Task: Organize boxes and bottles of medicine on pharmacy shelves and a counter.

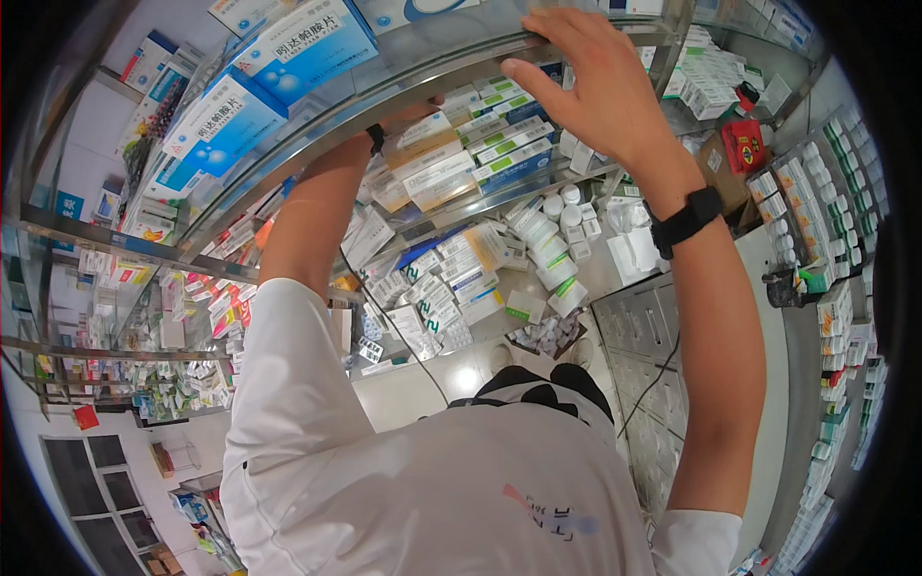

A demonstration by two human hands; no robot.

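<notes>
My left hand point(412, 117) reaches in below the metal-edged glass shelf point(446, 68), beside rows of white and tan medicine boxes point(436, 169). The shelf edge hides part of this hand, so its grip cannot be made out. Over the right part of the same edge lies my right hand point(594, 86), thumb and fingers apart, with nothing seen in it. White boxes with green and blue ends point(513, 155) stand below it. Large blue-and-white medicine boxes point(306, 50) rest on the upper shelf at the left.
Lower down are stacked cartons point(461, 266), white bottles point(551, 252) and a small open box of packets point(549, 335). A dark cable point(392, 320) hangs before the shelves. Metal drawers point(641, 324) stand at the right, and shelves of bottles point(810, 187) line the far right.
</notes>
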